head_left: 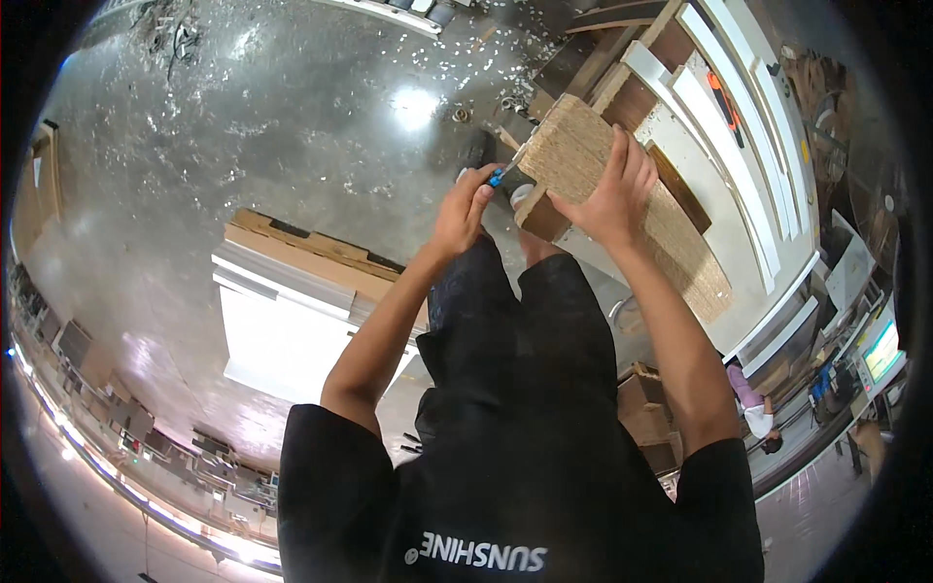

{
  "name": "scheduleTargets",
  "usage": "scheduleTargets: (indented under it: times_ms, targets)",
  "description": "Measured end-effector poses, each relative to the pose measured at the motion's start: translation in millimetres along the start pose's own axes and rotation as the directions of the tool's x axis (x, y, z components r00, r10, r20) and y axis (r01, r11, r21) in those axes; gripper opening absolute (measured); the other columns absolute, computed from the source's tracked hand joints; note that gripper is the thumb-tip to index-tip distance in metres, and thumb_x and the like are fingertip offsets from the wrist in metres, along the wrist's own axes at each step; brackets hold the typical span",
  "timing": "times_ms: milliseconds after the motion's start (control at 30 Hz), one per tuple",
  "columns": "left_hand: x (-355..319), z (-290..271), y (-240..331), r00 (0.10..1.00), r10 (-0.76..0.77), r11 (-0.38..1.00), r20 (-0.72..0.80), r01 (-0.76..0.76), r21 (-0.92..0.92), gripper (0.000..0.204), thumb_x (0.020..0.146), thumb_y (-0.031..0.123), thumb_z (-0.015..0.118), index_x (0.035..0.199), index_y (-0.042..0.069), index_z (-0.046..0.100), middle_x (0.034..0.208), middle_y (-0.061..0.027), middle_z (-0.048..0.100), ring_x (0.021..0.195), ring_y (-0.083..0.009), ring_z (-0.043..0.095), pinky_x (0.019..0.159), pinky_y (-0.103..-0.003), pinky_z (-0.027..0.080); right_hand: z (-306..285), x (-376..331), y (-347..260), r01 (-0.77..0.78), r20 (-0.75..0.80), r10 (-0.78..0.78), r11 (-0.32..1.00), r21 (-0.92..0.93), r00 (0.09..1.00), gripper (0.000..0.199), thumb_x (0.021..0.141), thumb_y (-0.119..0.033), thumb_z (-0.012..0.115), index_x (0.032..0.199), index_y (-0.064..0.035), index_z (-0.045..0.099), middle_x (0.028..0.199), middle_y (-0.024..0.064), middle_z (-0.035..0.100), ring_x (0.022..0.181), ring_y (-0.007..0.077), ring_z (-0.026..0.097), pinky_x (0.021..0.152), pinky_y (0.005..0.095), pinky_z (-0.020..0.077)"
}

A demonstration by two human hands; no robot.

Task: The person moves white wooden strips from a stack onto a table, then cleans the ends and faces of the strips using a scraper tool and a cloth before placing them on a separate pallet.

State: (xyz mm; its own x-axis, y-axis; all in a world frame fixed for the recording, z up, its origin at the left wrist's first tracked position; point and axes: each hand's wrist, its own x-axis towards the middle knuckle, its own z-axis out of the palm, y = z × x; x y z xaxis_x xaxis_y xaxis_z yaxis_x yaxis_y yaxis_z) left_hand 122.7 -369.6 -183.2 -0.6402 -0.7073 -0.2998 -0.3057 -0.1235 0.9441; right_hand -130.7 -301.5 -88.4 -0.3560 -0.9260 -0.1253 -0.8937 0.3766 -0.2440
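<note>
A thin metal-ended tool with a blue handle (497,178) is gripped in my left hand (462,212), fingers closed round it. Its tip meets the left end of a tan wood-grain board (578,151); whether it is a blade or a shaft I cannot make out. My right hand (619,190) lies on the board's top face with thumb and fingers spread. A shorter brown block (540,216) juts from the board at the near left. The board rests on a white-topped workbench (739,228) and overhangs its left edge.
Long white strips (724,146) and an orange-and-black utility knife (725,109) lie on the bench. White panels (277,335) and brown boards are stacked at my left. Scraps litter the grey floor (321,126). Another person (753,403) is at the far right, near a lit screen (882,352).
</note>
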Motion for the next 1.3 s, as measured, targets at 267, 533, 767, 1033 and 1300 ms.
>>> scheduleTargets:
  times_ms: [267, 533, 767, 1033, 1300]
  targets:
    - [9, -17, -3, 0.984, -0.066, 0.998, 0.167, 0.066, 0.002, 0.058, 0.116, 0.05, 0.041, 0.144, 0.003, 0.062, 0.113, -0.0184, 0.064, 0.111, -0.0369, 0.064, 0.102, -0.042, 0.047, -2, 1, -1, 0.003, 0.008, -0.003, 0.998, -0.065, 1.0, 0.13, 0.061, -0.053, 0.097, 0.159, -0.0003, 0.03, 0.151, 0.0229, 0.044, 0.136, 0.0426, 0.045, 0.114, 0.0592, 0.033]
    - [25, -3, -6, 0.995, -0.008, 1.0, 0.103, 0.01, -0.018, 0.051, 0.115, 0.043, 0.045, 0.143, 0.005, 0.063, 0.1, -0.0162, 0.058, 0.098, -0.0349, 0.06, 0.092, -0.041, 0.048, -8, 5, 2, -0.017, 0.016, 0.018, 0.997, -0.073, 1.0, 0.129, 0.061, -0.054, 0.097, 0.158, -0.0013, 0.032, 0.148, 0.0224, 0.047, 0.134, 0.0421, 0.048, 0.113, 0.0587, 0.0346]
    - [78, 2, -7, 0.974, 0.171, 0.983, 0.148, -0.16, -0.087, 0.049, 0.115, 0.041, 0.049, 0.141, 0.002, 0.063, 0.107, -0.0174, 0.063, 0.1, -0.0355, 0.061, 0.094, -0.041, 0.048, -9, 8, 2, -0.003, 0.019, 0.004, 0.997, -0.079, 1.0, 0.13, 0.059, -0.055, 0.098, 0.158, -0.0008, 0.033, 0.147, 0.0212, 0.048, 0.134, 0.041, 0.048, 0.113, 0.0585, 0.0357]
    - [58, 8, -2, 0.994, 0.053, 0.997, 0.1, -0.048, -0.052, 0.051, 0.115, 0.043, 0.047, 0.139, 0.002, 0.065, 0.103, -0.0174, 0.062, 0.099, -0.0351, 0.061, 0.094, -0.042, 0.047, -10, 5, 5, -0.046, 0.047, 0.051, 0.994, -0.098, 0.998, 0.132, 0.058, -0.056, 0.099, 0.158, -0.0007, 0.032, 0.147, 0.0208, 0.047, 0.133, 0.0407, 0.048, 0.113, 0.0584, 0.0361]
    - [120, 17, 1, 0.966, 0.243, 0.969, 0.087, -0.246, 0.027, 0.047, 0.117, 0.037, 0.045, 0.14, 0.001, 0.064, 0.12, -0.0177, 0.068, 0.113, -0.0329, 0.063, 0.104, -0.042, 0.047, -9, 7, 5, -0.006, 0.004, 0.007, 0.996, -0.085, 1.0, 0.131, 0.058, -0.057, 0.097, 0.158, -0.001, 0.034, 0.146, 0.0202, 0.048, 0.134, 0.0382, 0.048, 0.112, 0.0576, 0.0379]
